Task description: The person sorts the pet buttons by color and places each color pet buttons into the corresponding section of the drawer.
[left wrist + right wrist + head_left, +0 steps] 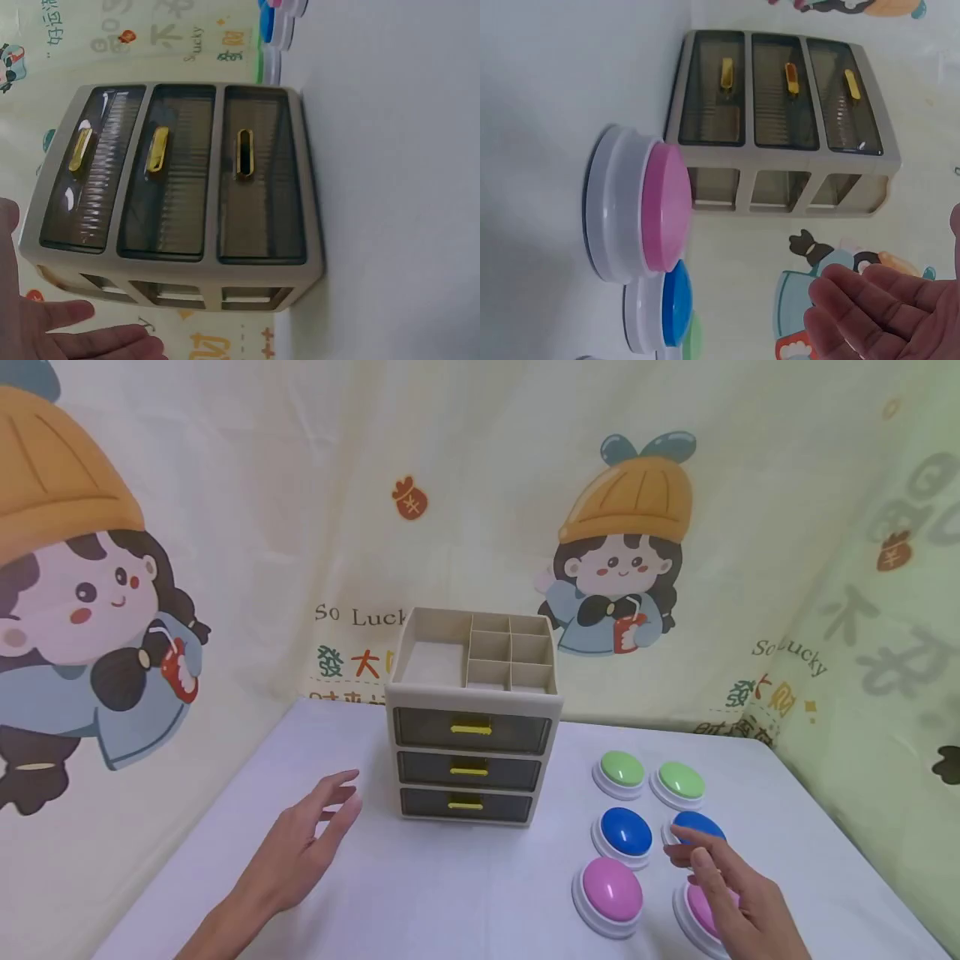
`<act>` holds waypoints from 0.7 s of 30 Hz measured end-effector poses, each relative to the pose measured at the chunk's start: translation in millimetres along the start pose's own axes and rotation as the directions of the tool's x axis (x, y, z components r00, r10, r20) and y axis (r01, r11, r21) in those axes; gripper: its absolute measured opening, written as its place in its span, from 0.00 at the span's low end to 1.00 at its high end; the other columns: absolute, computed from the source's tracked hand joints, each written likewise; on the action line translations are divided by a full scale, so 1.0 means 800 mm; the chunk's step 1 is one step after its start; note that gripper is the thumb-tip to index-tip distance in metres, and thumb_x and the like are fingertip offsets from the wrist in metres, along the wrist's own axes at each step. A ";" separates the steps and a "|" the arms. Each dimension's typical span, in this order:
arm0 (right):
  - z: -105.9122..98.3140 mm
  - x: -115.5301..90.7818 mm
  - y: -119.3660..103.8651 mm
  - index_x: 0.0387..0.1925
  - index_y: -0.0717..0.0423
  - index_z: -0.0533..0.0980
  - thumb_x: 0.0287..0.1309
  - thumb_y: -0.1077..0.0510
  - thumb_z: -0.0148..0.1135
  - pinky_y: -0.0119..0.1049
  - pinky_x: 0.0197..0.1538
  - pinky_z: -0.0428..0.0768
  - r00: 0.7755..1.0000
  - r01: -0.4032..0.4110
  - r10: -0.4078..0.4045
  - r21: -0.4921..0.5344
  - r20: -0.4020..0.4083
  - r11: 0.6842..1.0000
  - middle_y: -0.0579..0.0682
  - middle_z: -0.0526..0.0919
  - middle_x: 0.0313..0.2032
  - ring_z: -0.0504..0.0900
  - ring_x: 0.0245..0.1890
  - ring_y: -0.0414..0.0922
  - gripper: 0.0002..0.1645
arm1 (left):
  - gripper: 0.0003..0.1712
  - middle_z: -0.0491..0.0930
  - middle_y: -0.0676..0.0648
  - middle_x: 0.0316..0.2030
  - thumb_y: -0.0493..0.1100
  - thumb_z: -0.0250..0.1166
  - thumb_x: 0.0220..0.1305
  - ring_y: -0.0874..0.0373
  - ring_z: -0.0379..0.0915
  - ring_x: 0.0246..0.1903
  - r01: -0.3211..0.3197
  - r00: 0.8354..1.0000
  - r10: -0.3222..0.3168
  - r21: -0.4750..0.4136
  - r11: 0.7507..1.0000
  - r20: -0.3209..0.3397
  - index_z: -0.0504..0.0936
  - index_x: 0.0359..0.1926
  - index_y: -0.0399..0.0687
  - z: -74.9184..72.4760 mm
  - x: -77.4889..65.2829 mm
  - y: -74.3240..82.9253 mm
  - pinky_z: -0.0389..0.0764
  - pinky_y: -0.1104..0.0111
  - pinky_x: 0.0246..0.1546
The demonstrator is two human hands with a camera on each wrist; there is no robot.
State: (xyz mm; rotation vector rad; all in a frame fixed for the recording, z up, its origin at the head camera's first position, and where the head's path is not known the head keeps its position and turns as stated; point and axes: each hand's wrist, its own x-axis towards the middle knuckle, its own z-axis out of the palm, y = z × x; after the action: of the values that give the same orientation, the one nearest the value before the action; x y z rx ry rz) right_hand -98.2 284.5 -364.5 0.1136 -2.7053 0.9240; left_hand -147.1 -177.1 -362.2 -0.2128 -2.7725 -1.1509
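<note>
Nearest, the right hand [738, 893] is empty, fingers loosely bent, above the right pink button [699, 910], its fingertips overlapping the right blue button [701, 822] in the head view; I cannot tell whether they touch. The left pink button [612, 890] sits beside it on the desk [450, 893]. These domes look like smooth, stiff plastic, probably light and a bit slippery, so the white base's rim should give the surer hold. The left hand [300, 852] also holds nothing, fingers relaxed, left of the drawer unit and apart from it. The left blue button [626, 832] and two green ones [622, 768] lie further back. The drawer unit [480, 697] stands mid-desk; it looks rigid, likely light for its bulk, best gripped by both side walls, the drawers by their yellow handles [468, 806]. All three tinted drawers [427, 770] are closed, contents indistinct; the divided top tray [433, 664] shows bare floors.
</note>
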 end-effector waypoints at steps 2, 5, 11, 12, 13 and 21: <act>0.002 -0.003 -0.002 0.58 0.48 0.72 0.73 0.54 0.44 0.28 0.36 0.81 0.999 0.034 -0.034 0.008 -0.026 0.999 0.43 0.85 0.42 0.79 0.40 0.28 0.17 | 0.33 0.75 0.43 0.59 0.64 0.47 0.70 0.46 0.73 0.56 -0.050 0.998 0.051 0.028 0.998 -0.035 0.62 0.68 0.53 -0.003 0.010 0.002 0.78 0.46 0.47; 0.007 -0.006 -0.007 0.56 0.49 0.73 0.73 0.54 0.44 0.29 0.36 0.81 0.999 0.031 -0.031 0.011 -0.023 0.999 0.41 0.85 0.41 0.80 0.39 0.31 0.17 | 0.33 0.73 0.42 0.61 0.59 0.51 0.70 0.44 0.72 0.56 -0.170 0.979 0.174 0.047 0.984 -0.104 0.59 0.70 0.55 -0.008 0.027 0.003 0.80 0.47 0.44; 0.015 -0.007 -0.022 0.59 0.50 0.71 0.73 0.47 0.43 0.37 0.40 0.83 0.985 -0.116 0.108 0.054 0.137 0.992 0.46 0.84 0.44 0.82 0.44 0.45 0.21 | 0.36 0.68 0.44 0.65 0.51 0.57 0.68 0.47 0.71 0.58 -0.380 0.900 0.382 0.048 0.924 -0.211 0.54 0.73 0.62 -0.022 0.076 0.018 0.78 0.48 0.49; 0.016 -0.007 -0.025 0.59 0.50 0.71 0.72 0.47 0.43 0.38 0.40 0.83 0.981 -0.129 0.118 0.062 0.156 0.990 0.47 0.84 0.45 0.82 0.44 0.47 0.22 | 0.36 0.67 0.45 0.66 0.51 0.57 0.68 0.48 0.71 0.58 -0.402 0.889 0.402 0.049 0.915 -0.220 0.54 0.73 0.62 -0.024 0.084 0.023 0.77 0.49 0.51; 0.017 -0.006 -0.027 0.59 0.51 0.71 0.72 0.47 0.43 0.40 0.40 0.83 0.978 -0.134 0.121 0.068 0.167 0.989 0.47 0.84 0.45 0.81 0.45 0.47 0.22 | 0.36 0.67 0.46 0.66 0.51 0.57 0.68 0.49 0.70 0.59 -0.419 0.880 0.419 0.049 0.907 -0.223 0.54 0.73 0.62 -0.024 0.090 0.027 0.76 0.51 0.52; 0.020 -0.005 -0.039 0.59 0.49 0.71 0.72 0.46 0.44 0.33 0.40 0.80 0.972 -0.142 0.126 0.068 0.198 0.988 0.43 0.84 0.45 0.81 0.46 0.45 0.21 | 0.33 0.68 0.48 0.65 0.51 0.56 0.68 0.52 0.72 0.56 -0.482 0.854 0.475 0.020 0.876 -0.212 0.60 0.71 0.57 -0.024 0.119 0.048 0.78 0.53 0.50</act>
State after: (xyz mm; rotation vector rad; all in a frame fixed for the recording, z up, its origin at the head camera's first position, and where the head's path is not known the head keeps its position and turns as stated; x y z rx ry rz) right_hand -92.7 249.7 -359.6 0.0384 -2.8834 1.1166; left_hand -232.7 -156.2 -305.5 -0.6986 -2.3203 -1.0155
